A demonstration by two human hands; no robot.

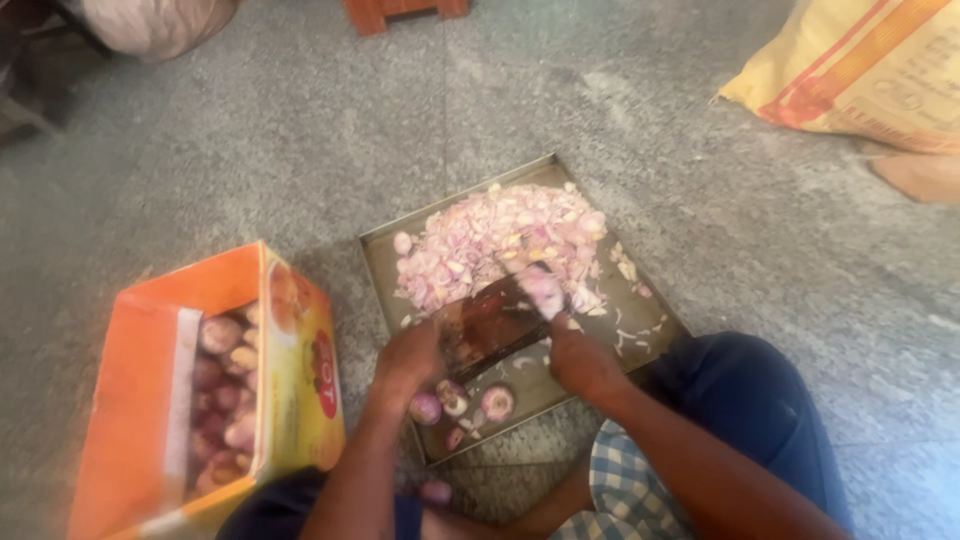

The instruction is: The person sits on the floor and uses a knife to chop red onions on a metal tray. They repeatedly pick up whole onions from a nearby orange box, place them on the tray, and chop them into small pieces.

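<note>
While the person sits on the grey floor (250, 150), both hands work over a flat metal tray (385, 262) lying in front of the knees. A broad blade (492, 318) stands across the middle of the tray, and both hands are at it: the left hand (408, 358) is closed at the blade's left end, and the right hand (585, 365) is closed at its right end; motion blur hides the exact grip of the fingers. A pale pink piece of onion (541, 288) shows at the blade's upper edge, blurred. Beyond the blade, the far half of the tray carries a heap of chopped onion (500, 240), with loose scraps scattered toward the right rim. On the near side, just below the left hand, lie a few peeled onion halves (470, 402). One more onion (436, 491) lies on the floor near the tray's front corner. To the left, well apart from the tray, an open orange carton (300, 370) holds whole peeled onions (222, 400). A yellow sack (870, 65) lies at the upper right.
</note>
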